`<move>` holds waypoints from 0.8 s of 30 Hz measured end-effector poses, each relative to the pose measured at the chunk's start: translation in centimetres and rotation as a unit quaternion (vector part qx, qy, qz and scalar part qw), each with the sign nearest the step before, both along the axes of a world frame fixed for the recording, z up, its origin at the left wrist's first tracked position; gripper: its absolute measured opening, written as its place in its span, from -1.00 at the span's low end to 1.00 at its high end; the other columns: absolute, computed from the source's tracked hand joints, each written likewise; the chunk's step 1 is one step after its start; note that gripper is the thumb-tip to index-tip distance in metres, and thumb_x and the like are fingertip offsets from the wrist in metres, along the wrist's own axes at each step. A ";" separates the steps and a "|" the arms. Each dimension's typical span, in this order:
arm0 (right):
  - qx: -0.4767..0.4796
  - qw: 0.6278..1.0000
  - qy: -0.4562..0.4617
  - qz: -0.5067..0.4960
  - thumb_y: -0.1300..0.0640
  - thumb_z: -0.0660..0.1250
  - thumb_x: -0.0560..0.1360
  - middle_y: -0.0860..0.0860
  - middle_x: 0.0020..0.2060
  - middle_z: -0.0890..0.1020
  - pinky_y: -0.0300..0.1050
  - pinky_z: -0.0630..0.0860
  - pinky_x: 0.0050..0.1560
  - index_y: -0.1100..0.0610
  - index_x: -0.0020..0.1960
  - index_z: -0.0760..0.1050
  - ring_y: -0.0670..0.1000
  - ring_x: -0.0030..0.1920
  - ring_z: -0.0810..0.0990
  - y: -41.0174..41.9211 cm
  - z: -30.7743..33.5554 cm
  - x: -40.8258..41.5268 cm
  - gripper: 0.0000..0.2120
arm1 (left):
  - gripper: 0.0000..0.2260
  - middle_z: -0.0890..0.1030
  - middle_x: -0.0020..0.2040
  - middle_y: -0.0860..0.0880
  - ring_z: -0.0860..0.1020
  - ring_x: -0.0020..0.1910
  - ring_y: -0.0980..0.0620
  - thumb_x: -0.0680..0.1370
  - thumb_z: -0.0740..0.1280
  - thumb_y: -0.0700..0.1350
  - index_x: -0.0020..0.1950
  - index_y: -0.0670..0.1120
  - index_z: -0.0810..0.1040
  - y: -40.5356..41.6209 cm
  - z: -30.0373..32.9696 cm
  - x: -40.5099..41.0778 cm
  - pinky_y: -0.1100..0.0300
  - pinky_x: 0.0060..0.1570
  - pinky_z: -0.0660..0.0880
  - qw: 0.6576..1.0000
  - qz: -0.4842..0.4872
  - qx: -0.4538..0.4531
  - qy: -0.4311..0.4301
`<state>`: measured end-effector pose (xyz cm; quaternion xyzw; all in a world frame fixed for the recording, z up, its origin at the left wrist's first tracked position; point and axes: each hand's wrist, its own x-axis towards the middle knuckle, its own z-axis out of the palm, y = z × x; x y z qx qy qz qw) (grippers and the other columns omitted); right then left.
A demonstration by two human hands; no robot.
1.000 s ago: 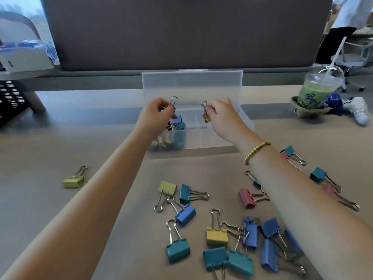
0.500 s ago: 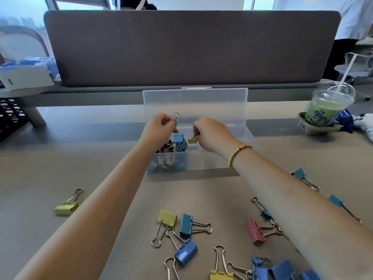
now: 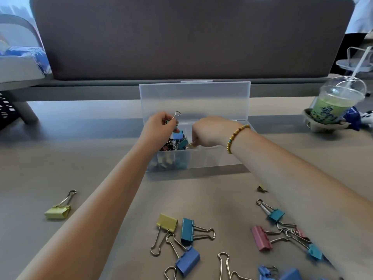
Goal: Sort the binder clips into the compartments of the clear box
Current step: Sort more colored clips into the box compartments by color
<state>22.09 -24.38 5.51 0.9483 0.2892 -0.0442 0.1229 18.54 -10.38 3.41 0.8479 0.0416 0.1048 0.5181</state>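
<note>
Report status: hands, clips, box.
Left hand pinching a clip over the box. Right hand lowering a small clip inside. Nothing in the way.

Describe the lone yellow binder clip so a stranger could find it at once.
Start at the clear box mid-table, then look toward the near left, past the left forearm. The yellow clip lies alone there, apart from the mixed pile at the near right.

A dark grey divider panel (image 3: 191, 37) stands behind the beige desk (image 3: 80, 158), daylight upper left.
</note>
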 end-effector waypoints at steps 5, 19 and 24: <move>-0.041 0.999 -0.025 0.006 0.06 0.22 0.56 0.01 -0.31 0.51 -0.15 0.37 -0.24 0.16 -0.17 0.48 0.10 -0.21 0.47 0.8 0.0 -0.6 -0.79 | -0.87 0.62 -0.18 -0.01 0.25 -0.58 0.14 0.59 0.19 -0.11 0.02 -0.14 0.48 0.2 -0.1 -0.2 0.36 -0.60 0.28 1.000 -0.003 -0.008 0.004; 0.371 0.895 0.219 -0.117 0.30 0.06 0.57 0.01 0.04 0.40 -0.20 0.44 -0.08 0.13 0.34 0.27 -0.04 -0.05 0.42 -2.3 2.3 -1.9 -0.65 | -0.88 0.59 -0.24 0.01 0.27 -0.52 0.08 0.58 0.17 -0.16 -0.03 -0.13 0.49 0.1 0.1 -0.5 0.26 -0.48 0.28 1.000 0.005 -0.020 0.007; 0.494 0.836 0.183 -0.155 0.36 0.03 0.60 0.11 0.29 0.43 -0.11 0.40 0.27 0.22 0.43 0.15 0.04 0.31 0.41 -1.3 0.7 -1.5 -0.59 | -0.88 0.58 -0.25 0.01 0.27 -0.52 0.08 0.59 0.17 -0.16 -0.01 -0.14 0.49 0.1 0.1 -0.6 0.26 -0.49 0.29 1.000 0.007 -0.025 0.006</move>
